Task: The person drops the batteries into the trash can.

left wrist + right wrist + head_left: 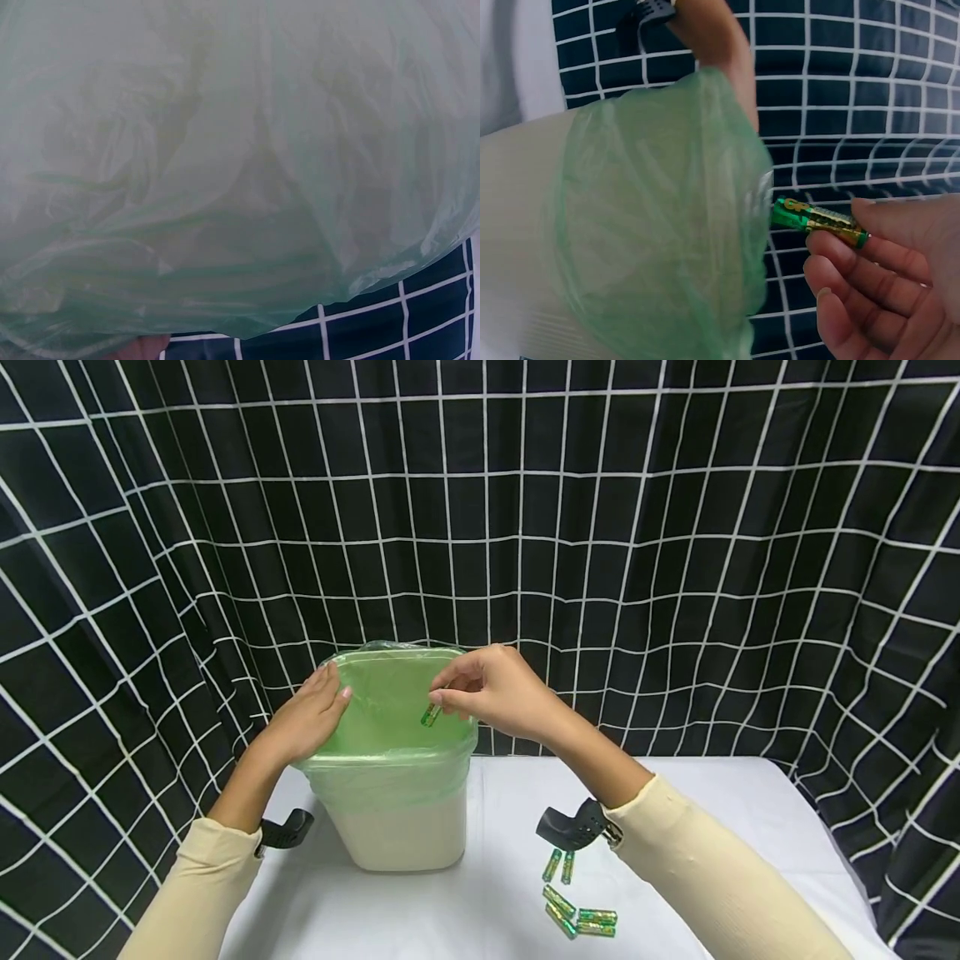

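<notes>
A white bin [405, 835] lined with a green plastic bag [390, 768] stands on the table. My right hand [495, 689] pinches a green and gold battery [431, 716] between thumb and fingers, over the right side of the bin's opening. In the right wrist view, the battery [821, 223] shows at the bag's edge with the other fingers loosely bent. My left hand [311, 714] rests on the bin's left rim with its fingers straight. The bag [225, 187] hides most of that hand in the left wrist view. The inside bottom of the bin is hidden.
Several more green and gold batteries [558, 902] lie on the white tablecloth [502, 827], right of the bin and below my right forearm. A black curtain [525, 527] with a white grid surrounds the table at the back and sides.
</notes>
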Demonstrator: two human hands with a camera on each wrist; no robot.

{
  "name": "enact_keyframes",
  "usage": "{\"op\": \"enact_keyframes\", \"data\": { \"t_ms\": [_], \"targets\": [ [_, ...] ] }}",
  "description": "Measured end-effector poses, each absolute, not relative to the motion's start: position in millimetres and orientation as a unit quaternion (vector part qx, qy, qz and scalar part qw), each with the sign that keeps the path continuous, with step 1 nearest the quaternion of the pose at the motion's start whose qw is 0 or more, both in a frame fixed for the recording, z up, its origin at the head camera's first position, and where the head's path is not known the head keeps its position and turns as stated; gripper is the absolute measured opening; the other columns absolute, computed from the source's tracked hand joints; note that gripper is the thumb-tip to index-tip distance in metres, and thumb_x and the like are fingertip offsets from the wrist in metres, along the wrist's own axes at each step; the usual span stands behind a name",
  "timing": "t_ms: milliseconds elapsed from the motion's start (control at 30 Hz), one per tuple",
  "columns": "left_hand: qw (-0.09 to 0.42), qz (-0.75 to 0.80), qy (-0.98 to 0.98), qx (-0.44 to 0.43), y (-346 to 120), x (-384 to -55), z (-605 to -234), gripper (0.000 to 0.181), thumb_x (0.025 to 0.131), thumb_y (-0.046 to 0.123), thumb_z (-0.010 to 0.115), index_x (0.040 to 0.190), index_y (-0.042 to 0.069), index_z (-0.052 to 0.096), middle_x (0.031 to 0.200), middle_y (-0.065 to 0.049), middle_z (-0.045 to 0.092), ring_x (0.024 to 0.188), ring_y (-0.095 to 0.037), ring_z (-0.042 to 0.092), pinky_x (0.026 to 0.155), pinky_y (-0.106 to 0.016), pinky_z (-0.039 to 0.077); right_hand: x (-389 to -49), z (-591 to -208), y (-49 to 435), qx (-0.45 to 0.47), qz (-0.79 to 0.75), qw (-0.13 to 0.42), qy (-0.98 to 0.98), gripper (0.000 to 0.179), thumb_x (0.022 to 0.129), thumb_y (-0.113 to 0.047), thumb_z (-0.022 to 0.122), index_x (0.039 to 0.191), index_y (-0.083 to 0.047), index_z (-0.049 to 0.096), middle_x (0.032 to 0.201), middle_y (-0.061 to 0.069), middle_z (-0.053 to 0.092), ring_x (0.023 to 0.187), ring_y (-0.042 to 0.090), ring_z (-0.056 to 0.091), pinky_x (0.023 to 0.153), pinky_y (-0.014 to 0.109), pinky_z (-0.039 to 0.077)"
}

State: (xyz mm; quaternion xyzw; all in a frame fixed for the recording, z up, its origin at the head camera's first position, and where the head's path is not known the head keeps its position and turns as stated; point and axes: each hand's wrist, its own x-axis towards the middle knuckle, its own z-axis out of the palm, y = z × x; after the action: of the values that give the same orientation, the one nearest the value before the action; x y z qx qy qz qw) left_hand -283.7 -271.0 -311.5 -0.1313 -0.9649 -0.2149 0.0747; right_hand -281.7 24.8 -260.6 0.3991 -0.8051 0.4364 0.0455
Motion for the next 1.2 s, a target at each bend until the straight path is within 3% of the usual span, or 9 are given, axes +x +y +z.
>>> {"op": "enact_keyframes", "data": {
  "t_ms": [267,633,1200],
  "targets": [
    [0.068,-0.211,-0.967,-0.127,-272.1,-285.9,-311.7,0.064,0.112,0.031,0.025,0.155,-0.015,0.011,0.164,-0.030,0.009,0.154,-0.041,0.006,0.124,-0.053,0.009,-296.1,-269.2,13.8,0.387,0.436,0.033,-0.812,0.009,0.094,-0.011,0.074,0.097,-0.003,0.079,0.074,0.006,0.074,0.064,0.024,0.070,0.059,0.031,0.059],
    [0.068,-0.209,-0.967,-0.129,-271.8,-285.1,-311.2,0.065,0.112,0.032,0.025,0.155,-0.015,0.012,0.164,-0.030,0.010,0.154,-0.042,0.006,0.124,-0.053,0.010,-297.9,-270.5,10.0,0.380,0.414,0.054,-0.825,0.015,0.096,-0.020,0.073,0.100,-0.007,0.079,0.075,0.000,0.073,0.059,0.022,0.068,0.056,0.030,0.055],
    [0.069,-0.203,-0.968,-0.133,-270.5,-285.0,-310.8,0.065,0.113,0.032,0.025,0.155,-0.016,0.012,0.164,-0.031,0.010,0.154,-0.042,0.006,0.124,-0.054,0.010,-269.2,-279.5,38.9,0.369,0.445,0.062,-0.814,0.010,0.095,-0.011,0.071,0.096,-0.006,0.079,0.073,0.001,0.073,0.061,0.016,0.067,0.059,0.029,0.055]
  ]
}}
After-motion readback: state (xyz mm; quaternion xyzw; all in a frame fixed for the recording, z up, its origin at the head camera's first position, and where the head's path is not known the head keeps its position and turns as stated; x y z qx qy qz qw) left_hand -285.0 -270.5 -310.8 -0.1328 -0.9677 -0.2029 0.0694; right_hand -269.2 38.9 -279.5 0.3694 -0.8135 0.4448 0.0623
